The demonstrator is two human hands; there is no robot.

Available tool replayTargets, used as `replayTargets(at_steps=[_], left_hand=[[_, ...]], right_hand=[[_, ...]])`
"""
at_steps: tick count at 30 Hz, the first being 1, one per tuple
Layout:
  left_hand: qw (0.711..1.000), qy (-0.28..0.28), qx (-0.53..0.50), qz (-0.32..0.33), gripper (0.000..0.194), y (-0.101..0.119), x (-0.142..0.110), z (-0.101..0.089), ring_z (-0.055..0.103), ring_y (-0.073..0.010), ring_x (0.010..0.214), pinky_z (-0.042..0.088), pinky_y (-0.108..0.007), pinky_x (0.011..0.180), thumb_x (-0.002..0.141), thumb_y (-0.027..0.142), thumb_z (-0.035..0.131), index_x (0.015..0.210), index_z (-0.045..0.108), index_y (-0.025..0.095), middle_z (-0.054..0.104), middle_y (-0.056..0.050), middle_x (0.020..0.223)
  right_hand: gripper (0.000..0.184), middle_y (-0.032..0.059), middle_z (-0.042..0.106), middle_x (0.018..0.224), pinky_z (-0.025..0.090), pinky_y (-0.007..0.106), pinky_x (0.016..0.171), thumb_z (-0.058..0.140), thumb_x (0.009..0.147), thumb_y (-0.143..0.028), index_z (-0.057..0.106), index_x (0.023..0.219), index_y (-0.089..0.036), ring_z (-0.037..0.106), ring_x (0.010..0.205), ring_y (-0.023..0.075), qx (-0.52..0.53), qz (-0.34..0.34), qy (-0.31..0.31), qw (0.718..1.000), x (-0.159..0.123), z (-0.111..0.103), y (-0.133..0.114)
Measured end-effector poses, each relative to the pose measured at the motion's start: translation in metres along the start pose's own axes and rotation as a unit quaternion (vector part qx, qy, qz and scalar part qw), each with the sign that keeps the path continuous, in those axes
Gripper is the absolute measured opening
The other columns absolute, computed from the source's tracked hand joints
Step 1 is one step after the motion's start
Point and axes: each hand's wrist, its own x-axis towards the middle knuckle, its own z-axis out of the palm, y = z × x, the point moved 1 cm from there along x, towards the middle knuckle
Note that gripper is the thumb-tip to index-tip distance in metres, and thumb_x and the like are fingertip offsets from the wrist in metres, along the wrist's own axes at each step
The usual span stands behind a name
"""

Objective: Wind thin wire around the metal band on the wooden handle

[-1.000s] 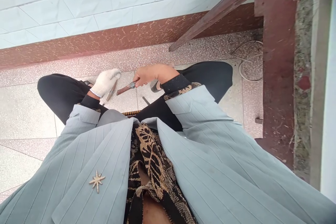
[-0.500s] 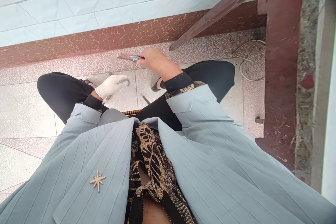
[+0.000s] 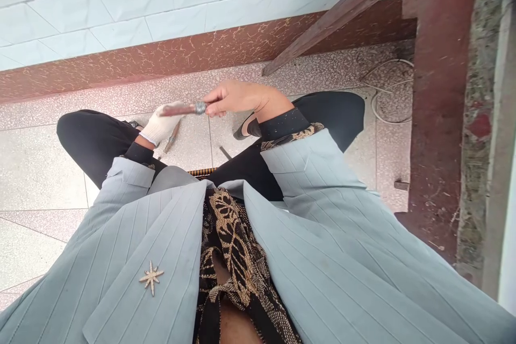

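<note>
My right hand (image 3: 237, 99), bare, pinches one end of a reddish-brown wooden stick (image 3: 177, 110) with silvery wire wound round it near my fingers. The stick points left and looks slightly blurred. Its far end passes in front of my left hand (image 3: 158, 124), which wears a white knitted glove. The stick covers part of the gloved fingers, and I cannot tell whether the two touch. Just below the glove, a narrow tool with a worn handle (image 3: 171, 138) shows near the floor. A short dark bar (image 3: 224, 152) lies between my legs.
A tiled wall (image 3: 121, 11) with a reddish-brown base stands ahead. On the right, a slanting wooden brace (image 3: 330, 24) meets a dark red wooden frame (image 3: 437, 118). Pale cable (image 3: 374, 107) lies coiled on the floor beside it. My bent knees flank the speckled floor tiles.
My right hand has turned and come slightly lower, bringing the stick left and down across the glove. My left hand has shifted a little up and left, uncovering more of the narrow tool.
</note>
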Motion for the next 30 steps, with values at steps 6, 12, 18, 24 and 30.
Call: replayTargets(at_steps=[6, 12, 18, 24, 30], left_hand=[[0.998, -0.060, -0.017, 0.008, 0.019, 0.022, -0.007, 0.007, 0.062, -0.0182, 0.083, 0.049, -0.032, 0.085, 0.097, 0.023, 0.049, 0.090, 0.067, 0.020, 0.067, -0.002, 0.084], [0.990, -0.127, -0.014, 0.053, 0.020, 0.034, -0.014, 0.008, 0.064, -0.0179, 0.083, 0.049, -0.033, 0.085, 0.094, 0.024, 0.050, 0.090, 0.069, 0.020, 0.068, -0.001, 0.084], [0.999, 0.024, 0.022, 0.001, 0.019, 0.014, -0.008, -0.011, 0.067, -0.0251, 0.090, 0.051, -0.041, 0.089, 0.097, 0.030, 0.052, 0.085, 0.065, 0.023, 0.072, -0.007, 0.088], [0.998, 0.022, -0.058, -0.024, 0.021, 0.012, -0.004, -0.002, 0.064, -0.0196, 0.082, 0.053, -0.035, 0.082, 0.100, 0.027, 0.049, 0.089, 0.066, 0.021, 0.069, -0.004, 0.082], [0.998, -0.028, -0.041, 0.027, 0.022, 0.030, -0.010, 0.001, 0.066, -0.0181, 0.088, 0.053, -0.032, 0.088, 0.096, 0.023, 0.048, 0.092, 0.070, 0.019, 0.071, -0.002, 0.087]], right_hand=[[0.024, 0.0066, 0.060, 0.080, 0.041, 0.031, 0.076, 0.063, 0.106, -0.034, 0.062, 0.088, -0.018, 0.051, 0.077, 0.0176, 0.023, 0.050, 0.304, 0.951, -0.005, -0.017, 0.005], [0.018, 0.0121, 0.063, 0.080, 0.039, 0.035, 0.081, 0.072, 0.100, -0.024, 0.068, 0.085, -0.015, 0.061, 0.096, 0.0276, -0.232, 0.176, 0.179, 0.940, 0.019, 0.001, 0.012], [0.022, 0.0037, 0.057, 0.066, 0.038, 0.031, 0.072, 0.078, 0.093, -0.029, 0.069, 0.078, -0.016, 0.058, 0.076, 0.0200, -0.209, 0.136, -0.113, 0.962, 0.024, 0.021, 0.008], [0.039, 0.0039, 0.061, 0.081, 0.043, 0.032, 0.074, 0.074, 0.095, -0.055, 0.064, 0.089, -0.018, 0.048, 0.071, 0.0149, 0.117, -0.122, 0.032, 0.985, -0.006, -0.001, -0.004], [0.033, 0.0108, 0.063, 0.085, 0.044, 0.035, 0.073, 0.060, 0.107, -0.047, 0.066, 0.091, -0.018, 0.051, 0.075, 0.0190, 0.027, 0.070, 0.330, 0.941, -0.008, -0.026, 0.012]])
